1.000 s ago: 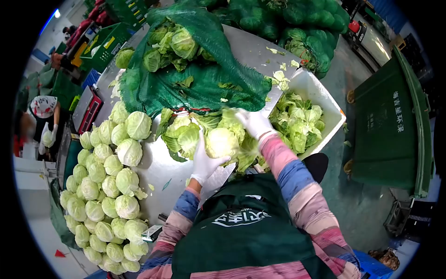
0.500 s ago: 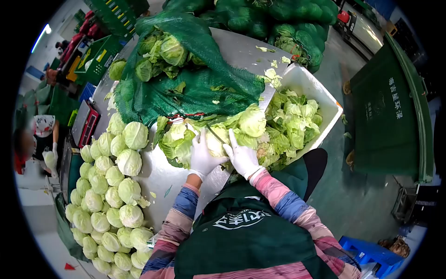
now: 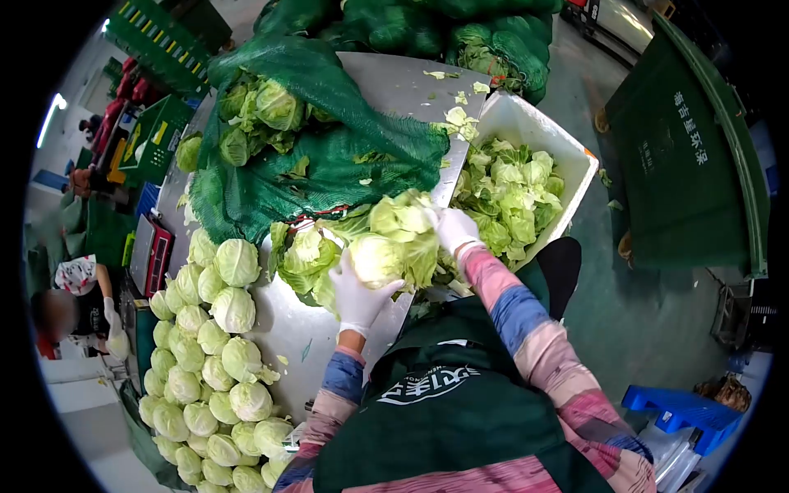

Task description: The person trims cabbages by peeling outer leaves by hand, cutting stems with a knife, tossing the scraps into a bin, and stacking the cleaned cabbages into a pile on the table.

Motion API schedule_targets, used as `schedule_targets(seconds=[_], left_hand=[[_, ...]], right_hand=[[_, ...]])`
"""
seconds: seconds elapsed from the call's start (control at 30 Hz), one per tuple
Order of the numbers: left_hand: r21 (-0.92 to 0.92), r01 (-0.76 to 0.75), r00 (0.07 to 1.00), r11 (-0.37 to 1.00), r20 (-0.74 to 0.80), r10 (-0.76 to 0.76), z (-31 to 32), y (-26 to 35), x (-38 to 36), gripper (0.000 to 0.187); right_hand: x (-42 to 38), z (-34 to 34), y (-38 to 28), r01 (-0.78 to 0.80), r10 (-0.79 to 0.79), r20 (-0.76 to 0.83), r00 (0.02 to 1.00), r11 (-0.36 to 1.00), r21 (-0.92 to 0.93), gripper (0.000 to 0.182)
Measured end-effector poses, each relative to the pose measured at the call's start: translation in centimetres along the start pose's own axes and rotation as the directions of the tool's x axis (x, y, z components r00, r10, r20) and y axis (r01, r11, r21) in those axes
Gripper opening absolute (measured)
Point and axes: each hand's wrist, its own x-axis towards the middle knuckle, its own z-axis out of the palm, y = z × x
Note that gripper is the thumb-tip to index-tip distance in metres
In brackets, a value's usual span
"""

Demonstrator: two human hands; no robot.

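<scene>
The green bin (image 3: 690,148) is cut off at the right; a co-worker's face (image 3: 56,312) is blurred.

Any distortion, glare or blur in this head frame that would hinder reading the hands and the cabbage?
Head view: strong fisheye, black vignette round the frame, edges bent. Steel table shows soft glare. Left hand and right hand on the cabbage are slightly soft, white gloves near blown out. Co-worker's face at left is blurred.

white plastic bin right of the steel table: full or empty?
Nearly full: loose green cabbage leaves are heaped close to the rim of the white plastic bin.
</scene>
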Motion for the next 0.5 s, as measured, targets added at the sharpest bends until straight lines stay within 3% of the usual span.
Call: schedule_targets(seconds=[0.1, 0.13, 0.2, 0.27, 0.33, 0.4, 0.5], left_hand=[[-0.262, 0.194, 0.979, 0.945, -0.016, -0.205, 0.1, -2.5, -0.4, 0.108], [-0.262, 0.194, 0.979, 0.945, -0.016, -0.205, 0.8, -3.6, 0.0, 0.108], [-0.489, 0.273, 0.958, 0.828, 0.061, -0.280, 1.3, -5.6, 0.7, 0.108], [-0.470, 0.274, 0.960, 0.839, 0.075, -0.271, 0.6, -4.6, 1.0, 0.109], [-0.131, 0.192, 0.980, 0.973, 0.075, -0.183, -0.5, -2.6, 1.3, 0.112], [-0.084, 0.200, 0.972, 0.976, 0.138, -0.187, -1.5, -0.8, 1.3, 0.113], [-0.019, 0.233, 0.955, 0.972, 0.193, -0.225, -1.4, -0.2, 1.5, 0.116]], right_hand=[[0.1, -0.7, 1.4, 0.029, -0.028, -0.147, 0.989, 1.000, 0.004, 0.050], [1.2, 0.0, 2.2, 0.053, -0.059, -0.115, 0.992, 0.997, -0.055, 0.056], [-5.1, -3.6, -4.5, 0.054, -0.048, -0.060, 0.997, 0.994, 0.094, 0.070], [-6.0, -1.5, -5.1, 0.298, -0.269, -0.136, 0.954, 0.910, 0.289, 0.084], [-8.3, 0.2, -7.4, 0.374, -0.380, 0.034, 0.925, 0.921, 0.112, 0.089], [-9.6, 1.7, -9.0, 0.315, -0.316, 0.157, 0.936, 0.949, 0.030, 0.091], [-9.6, 1.5, -9.1, 0.331, -0.332, 0.137, 0.933, 0.943, 0.026, 0.087]])
